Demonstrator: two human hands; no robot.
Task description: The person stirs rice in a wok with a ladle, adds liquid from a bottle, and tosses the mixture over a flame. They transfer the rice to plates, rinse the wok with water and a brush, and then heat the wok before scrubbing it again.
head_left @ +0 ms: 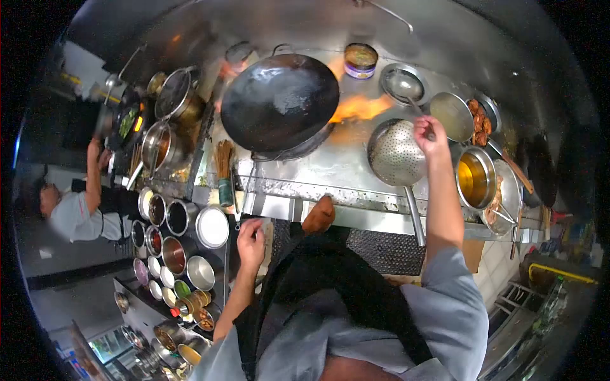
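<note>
My right hand (432, 134) is closed around the handle of a ladle (404, 82), whose bowl end is over a round metal dish at the back right of the stove. Just below that hand lies a perforated strainer (395, 152), its long handle pointing toward me. My left hand (251, 244) hangs by the stove's front edge, fingers loosely bent and apart, with nothing visible in it. A large black wok (279, 105) sits tilted on the burner, with orange flame (361, 109) flaring at its right side. A bamboo brush (223, 173) stands left of the wok.
To the right are a pot of yellow oil (476, 179), a pale-liquid pot (451, 117) and browned meat (478, 122). A tin (360, 61) stands at the back. Several seasoning containers (211, 227) fill the left. A brown cloth (319, 216) hangs in front. Another person (82, 206) works far left.
</note>
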